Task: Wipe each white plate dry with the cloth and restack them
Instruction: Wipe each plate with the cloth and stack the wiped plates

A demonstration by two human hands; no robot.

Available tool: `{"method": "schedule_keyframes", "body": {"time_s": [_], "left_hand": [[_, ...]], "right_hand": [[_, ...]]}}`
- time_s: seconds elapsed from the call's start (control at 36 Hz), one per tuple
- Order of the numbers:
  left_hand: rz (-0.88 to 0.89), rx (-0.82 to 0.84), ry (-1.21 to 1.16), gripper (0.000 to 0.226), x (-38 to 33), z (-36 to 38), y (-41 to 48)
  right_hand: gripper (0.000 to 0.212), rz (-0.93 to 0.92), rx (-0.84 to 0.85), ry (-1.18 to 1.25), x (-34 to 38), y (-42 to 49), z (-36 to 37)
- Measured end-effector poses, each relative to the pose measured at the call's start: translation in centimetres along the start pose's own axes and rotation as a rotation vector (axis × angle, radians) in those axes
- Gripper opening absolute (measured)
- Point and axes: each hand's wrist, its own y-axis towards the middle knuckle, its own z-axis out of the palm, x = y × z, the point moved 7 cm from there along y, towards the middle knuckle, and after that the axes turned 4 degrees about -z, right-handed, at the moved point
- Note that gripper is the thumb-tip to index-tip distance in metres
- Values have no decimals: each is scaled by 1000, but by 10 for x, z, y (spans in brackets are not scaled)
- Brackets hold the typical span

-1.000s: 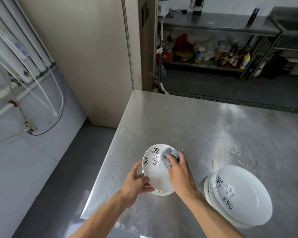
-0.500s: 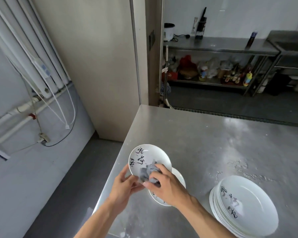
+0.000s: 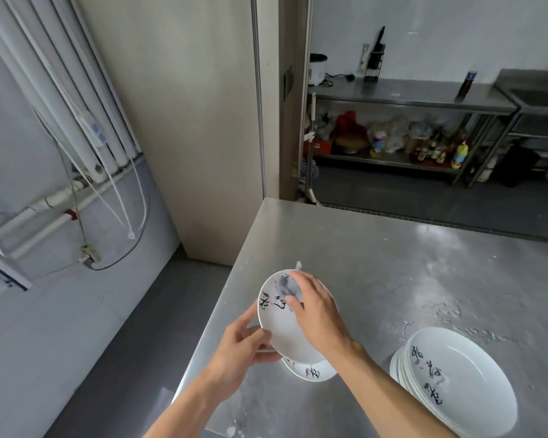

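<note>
- Left hand [image 3: 238, 346] pinches the tilted plate [image 3: 279, 330] at its near rim, just above the lower plate [image 3: 310, 371].
- Right hand [image 3: 317, 314] clutches the cloth [image 3: 286, 287], pressing it on the far rim; sweep toward the left-hand pinch.

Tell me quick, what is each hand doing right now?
Left hand: closed, gripping the plate by its rim.
Right hand: closed, holding the cloth against the plate.
</note>
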Motion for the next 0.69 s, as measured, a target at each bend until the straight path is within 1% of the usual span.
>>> {"method": "schedule_keyframes", "body": {"time_s": [0.08,0.14,0.22,0.31,0.39,0.5,0.58,0.69], "left_hand": [[34,5,4,66,-7,4,2],[45,-24,-15,65,-10,1,5],[54,-63,-62,58,-12,-7,9],[62,-102,-127,62,-15,-17,12],[75,-150,-160,68,-15,-29,12],[83,-177,-142,87,-12,-35,12],[82,-138,-107,84,-10,-31,10],[82,-64,-52,81,-13,-15,6]], "right_hand": [[52,-38,94,105,17,0,9],[54,-100,145,112,25,-3,12],[49,-162,214,110,25,-10,13],[43,-165,259,60,16,-15,8],[39,-149,242,-10,8,-18,-2],[41,-111,205,-133,-2,-15,-12],[42,-37,121,-202,-6,-8,-20],[42,55,33,-158,-7,2,-27]]}}
